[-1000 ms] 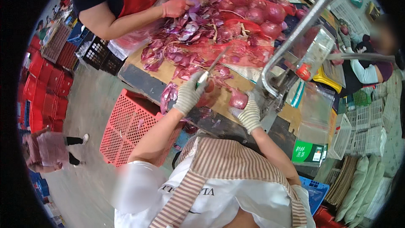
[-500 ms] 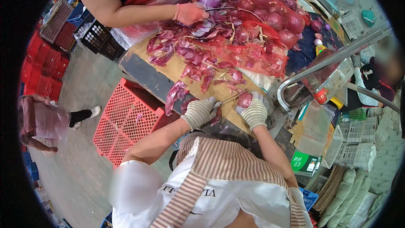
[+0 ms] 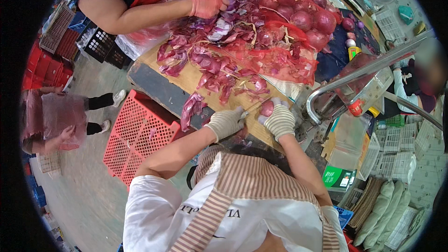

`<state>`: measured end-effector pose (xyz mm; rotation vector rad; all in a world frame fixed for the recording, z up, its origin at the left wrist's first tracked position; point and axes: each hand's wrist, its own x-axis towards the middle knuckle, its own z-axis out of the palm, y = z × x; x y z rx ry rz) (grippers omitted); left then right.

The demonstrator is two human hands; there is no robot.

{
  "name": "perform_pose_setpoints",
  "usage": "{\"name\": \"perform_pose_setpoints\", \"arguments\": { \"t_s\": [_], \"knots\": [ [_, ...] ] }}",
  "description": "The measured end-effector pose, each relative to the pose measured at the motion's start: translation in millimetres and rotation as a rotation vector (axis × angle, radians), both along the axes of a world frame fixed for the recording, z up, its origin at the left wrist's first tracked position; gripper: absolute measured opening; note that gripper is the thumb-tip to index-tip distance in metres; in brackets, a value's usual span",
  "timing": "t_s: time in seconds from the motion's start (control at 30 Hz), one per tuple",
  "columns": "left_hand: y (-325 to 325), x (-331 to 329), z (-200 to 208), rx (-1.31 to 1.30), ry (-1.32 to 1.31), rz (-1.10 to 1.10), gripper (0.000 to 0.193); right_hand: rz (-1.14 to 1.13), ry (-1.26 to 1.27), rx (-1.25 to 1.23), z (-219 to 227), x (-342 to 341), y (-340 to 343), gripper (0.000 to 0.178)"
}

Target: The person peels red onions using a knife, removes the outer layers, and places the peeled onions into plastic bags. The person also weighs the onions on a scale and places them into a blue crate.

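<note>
My left hand [image 3: 225, 123], in a pale striped glove, is closed around the handle of a knife [image 3: 254, 107]. Its thin blade points toward a small red onion [image 3: 267, 108], which my right hand [image 3: 281, 121] grips in a matching glove. Both hands are low over the near edge of the wooden board [image 3: 212, 98]; whether the blade touches the onion I cannot tell. Papery purple onion skins [image 3: 192, 110] lie beside and beyond my left hand. Farther back, a heap of red onions [image 3: 308, 18] rests on a red net bag [image 3: 280, 65].
Across the table, a co-worker's gloved hand [image 3: 208, 6] holds a peeled purple onion [image 3: 227, 2] and a knife. A metal-framed machine [image 3: 322, 91] stands right of my right hand. A red crate [image 3: 135, 135] is left of the table. Another person [image 3: 60, 116] is on the floor beyond.
My hands stay nearly in place, the onion shifting slightly. The co-worker's hands have moved up and left, the knife now tilted upward. The person at the left has turned and stepped nearer.
</note>
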<state>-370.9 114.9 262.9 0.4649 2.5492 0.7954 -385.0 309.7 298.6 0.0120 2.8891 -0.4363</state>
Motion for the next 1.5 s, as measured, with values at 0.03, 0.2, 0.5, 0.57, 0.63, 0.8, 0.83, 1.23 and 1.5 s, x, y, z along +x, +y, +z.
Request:
{"name": "perform_pose_setpoints", "arguments": {
  "t_s": [0.03,0.2,0.5,0.57,0.63,0.8,0.83,1.23,1.5],
  "knots": [
    [-3,1,0,-0.006,-0.037,0.012,0.026,0.02,-0.006,0.032,3,-2,-3,0.068],
    [1,6,10,0.058,-0.047,0.035,0.026,-0.015,-0.022,0.051,2,-2,-5,0.07],
    [-6,20,20,-0.077,-0.116,0.097,0.029,-0.042,-0.117,0.005,0,-5,9,0.07],
    [-7,22,17,-0.086,-0.056,0.076,0.029,-0.023,-0.137,0.035,6,-7,5,0.071],
    [-8,23,11,-0.085,-0.036,0.073,0.029,-0.007,-0.154,-0.011,6,-7,5,0.071],
    [-27,31,21,0.151,0.214,0.277,0.027,-0.47,-0.527,-1.107,-4,9,24,0.062],
    [-27,32,24,0.162,0.255,0.234,0.026,-0.55,-0.661,-1.457,-13,17,25,0.057],
    [-10,18,60,0.134,0.446,-0.055,0.022,-0.551,-0.715,-1.958,20,45,23,0.067],
    [-7,9,60,0.174,0.418,-0.088,0.021,-0.519,-0.808,-2.043,6,43,34,0.07]
  ]
}}
